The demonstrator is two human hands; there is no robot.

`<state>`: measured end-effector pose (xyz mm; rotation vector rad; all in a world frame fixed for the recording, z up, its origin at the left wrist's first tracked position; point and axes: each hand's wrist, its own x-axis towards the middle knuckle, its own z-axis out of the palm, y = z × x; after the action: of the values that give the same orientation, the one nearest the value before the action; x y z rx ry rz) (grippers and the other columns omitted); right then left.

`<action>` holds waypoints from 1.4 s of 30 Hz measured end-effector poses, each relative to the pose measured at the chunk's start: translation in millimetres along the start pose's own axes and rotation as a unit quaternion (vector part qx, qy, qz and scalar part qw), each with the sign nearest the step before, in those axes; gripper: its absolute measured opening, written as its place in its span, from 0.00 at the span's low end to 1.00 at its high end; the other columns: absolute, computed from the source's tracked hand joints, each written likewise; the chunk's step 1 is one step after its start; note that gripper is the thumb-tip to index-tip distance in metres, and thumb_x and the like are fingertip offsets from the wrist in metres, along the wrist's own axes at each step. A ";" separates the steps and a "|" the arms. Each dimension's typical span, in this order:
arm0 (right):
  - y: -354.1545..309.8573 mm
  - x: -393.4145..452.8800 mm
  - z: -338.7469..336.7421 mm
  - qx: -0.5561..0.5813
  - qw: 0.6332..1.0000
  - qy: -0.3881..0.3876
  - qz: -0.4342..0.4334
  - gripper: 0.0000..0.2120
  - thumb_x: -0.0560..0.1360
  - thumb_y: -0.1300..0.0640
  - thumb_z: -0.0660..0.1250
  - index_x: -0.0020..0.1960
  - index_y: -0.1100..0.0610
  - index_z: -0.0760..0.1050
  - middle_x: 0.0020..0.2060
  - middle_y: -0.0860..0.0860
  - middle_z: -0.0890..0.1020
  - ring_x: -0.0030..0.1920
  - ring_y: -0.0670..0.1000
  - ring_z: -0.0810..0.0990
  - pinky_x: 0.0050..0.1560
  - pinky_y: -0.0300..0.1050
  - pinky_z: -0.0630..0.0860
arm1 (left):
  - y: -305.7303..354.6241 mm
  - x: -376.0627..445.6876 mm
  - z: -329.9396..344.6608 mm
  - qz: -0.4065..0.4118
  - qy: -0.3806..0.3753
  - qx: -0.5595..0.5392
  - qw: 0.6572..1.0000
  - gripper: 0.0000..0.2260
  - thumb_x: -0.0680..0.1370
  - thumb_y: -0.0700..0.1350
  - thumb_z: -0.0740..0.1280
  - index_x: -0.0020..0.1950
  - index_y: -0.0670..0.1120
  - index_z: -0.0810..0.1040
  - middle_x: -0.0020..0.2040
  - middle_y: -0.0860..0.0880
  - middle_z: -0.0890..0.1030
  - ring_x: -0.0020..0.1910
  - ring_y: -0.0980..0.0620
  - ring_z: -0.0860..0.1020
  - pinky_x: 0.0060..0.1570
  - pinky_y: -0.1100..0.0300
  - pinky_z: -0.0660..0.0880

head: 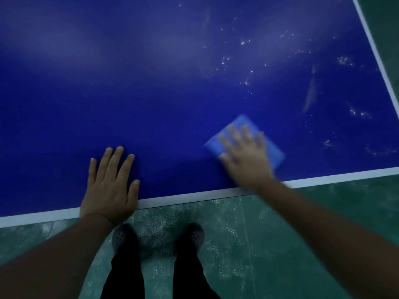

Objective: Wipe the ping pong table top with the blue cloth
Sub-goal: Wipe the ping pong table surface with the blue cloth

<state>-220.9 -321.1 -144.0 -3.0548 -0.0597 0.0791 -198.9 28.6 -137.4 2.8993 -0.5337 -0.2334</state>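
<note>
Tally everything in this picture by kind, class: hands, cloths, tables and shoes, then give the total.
Hands: 2, left hand and right hand
Cloths: 1, blue cloth
Tables: 1, ping pong table
Shoes: 2, left shoe and right shoe
Total: 6

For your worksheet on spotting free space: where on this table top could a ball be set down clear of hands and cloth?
Bare blue table top spreads beyond the left hand and between it and the right hand, which presses the blue cloth. Busiest: the right side up to the white edge line, strewn with white specks and smears.
</note>
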 end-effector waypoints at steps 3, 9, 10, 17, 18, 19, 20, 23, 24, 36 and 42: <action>90.1 11.4 -16.6 0.018 0.953 -0.018 0.302 0.27 0.84 0.41 0.46 0.81 0.44 0.53 0.81 0.48 0.50 0.81 0.57 0.47 0.76 0.67 0.45 | 0.6 -1.9 0.9 0.004 0.001 0.006 1.000 0.30 0.80 0.56 0.49 0.77 0.41 0.64 0.79 0.40 0.59 0.80 0.42 0.52 0.76 0.38 0.47; -29.7 37.3 1.2 0.042 0.971 0.038 0.231 0.26 0.82 0.42 0.50 0.79 0.45 0.61 0.80 0.51 0.59 0.79 0.62 0.55 0.75 0.71 0.48 | -0.5 -1.9 1.6 -0.002 0.002 0.004 1.000 0.30 0.79 0.56 0.49 0.77 0.41 0.65 0.79 0.41 0.59 0.80 0.43 0.52 0.76 0.38 0.47; -60.7 31.2 7.3 0.033 0.993 0.034 0.105 0.25 0.82 0.42 0.51 0.77 0.46 0.65 0.79 0.52 0.62 0.78 0.62 0.58 0.74 0.71 0.50 | -0.9 -2.0 1.6 -0.004 0.004 0.002 1.000 0.30 0.79 0.56 0.49 0.77 0.42 0.65 0.79 0.41 0.59 0.80 0.43 0.52 0.76 0.38 0.48; 3.7 71.3 -4.4 -0.005 0.999 -0.040 0.022 0.27 0.82 0.38 0.46 0.80 0.43 0.57 0.81 0.47 0.55 0.80 0.57 0.51 0.76 0.66 0.44 | -2.6 -2.0 0.5 0.002 -0.002 0.003 1.000 0.29 0.80 0.56 0.50 0.78 0.43 0.64 0.79 0.42 0.59 0.80 0.44 0.52 0.76 0.39 0.49; 20.9 79.3 -9.4 0.010 0.991 -0.038 0.128 0.27 0.83 0.39 0.44 0.81 0.42 0.53 0.81 0.46 0.51 0.81 0.56 0.46 0.77 0.66 0.42 | -1.9 -1.7 -0.4 0.001 -0.004 0.001 1.000 0.29 0.80 0.56 0.49 0.78 0.43 0.64 0.79 0.42 0.59 0.80 0.44 0.52 0.76 0.39 0.49; 27.4 84.0 -13.7 0.037 0.974 -0.032 0.219 0.27 0.83 0.39 0.44 0.81 0.42 0.50 0.81 0.46 0.47 0.81 0.56 0.43 0.77 0.66 0.41 | -1.3 -1.4 -2.0 -0.001 -0.006 -0.003 1.000 0.29 0.80 0.56 0.49 0.78 0.43 0.64 0.79 0.42 0.60 0.80 0.43 0.52 0.76 0.38 0.49; 20.8 85.7 -15.1 0.051 0.958 -0.024 0.282 0.28 0.83 0.39 0.43 0.81 0.43 0.49 0.81 0.46 0.46 0.81 0.56 0.42 0.76 0.67 0.41 | -0.5 -0.7 -3.8 -0.002 -0.008 -0.007 1.000 0.29 0.80 0.56 0.49 0.77 0.43 0.65 0.79 0.42 0.60 0.80 0.43 0.53 0.76 0.38 0.49; -48.0 74.7 -4.2 0.021 0.976 0.005 0.215 0.27 0.83 0.41 0.47 0.81 0.44 0.55 0.81 0.49 0.53 0.80 0.59 0.50 0.76 0.69 0.46 | 2.6 -1.5 -9.5 -0.005 -0.017 -0.007 1.000 0.30 0.79 0.56 0.49 0.76 0.42 0.67 0.78 0.41 0.62 0.79 0.42 0.55 0.76 0.37 0.51; -71.2 66.6 1.6 0.015 0.994 0.003 0.113 0.26 0.83 0.41 0.48 0.80 0.45 0.59 0.80 0.50 0.57 0.80 0.60 0.54 0.75 0.68 0.48 | 3.3 -0.6 -10.9 -0.009 -0.016 -0.011 1.000 0.29 0.79 0.55 0.50 0.75 0.41 0.68 0.78 0.40 0.63 0.79 0.41 0.56 0.75 0.37 0.52; -122.6 112.9 8.2 0.010 0.997 0.021 0.072 0.26 0.82 0.41 0.49 0.79 0.44 0.60 0.80 0.49 0.58 0.80 0.59 0.53 0.75 0.69 0.48 | -26.0 100.1 -18.3 -0.059 0.070 -0.072 0.993 0.28 0.80 0.53 0.50 0.75 0.40 0.67 0.78 0.41 0.62 0.79 0.42 0.56 0.77 0.41 0.48; -135.9 199.5 6.8 0.020 0.996 -0.041 -0.075 0.27 0.82 0.40 0.43 0.80 0.41 0.53 0.81 0.45 0.52 0.81 0.55 0.45 0.76 0.65 0.39 | -29.2 103.3 -14.4 -0.073 0.081 -0.079 0.991 0.29 0.79 0.54 0.50 0.78 0.41 0.62 0.80 0.42 0.58 0.80 0.45 0.50 0.78 0.46 0.40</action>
<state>-27.2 -177.0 -149.1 -2.9943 -0.2884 0.1929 -91.0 19.9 -141.9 2.7724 -0.2627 -0.0566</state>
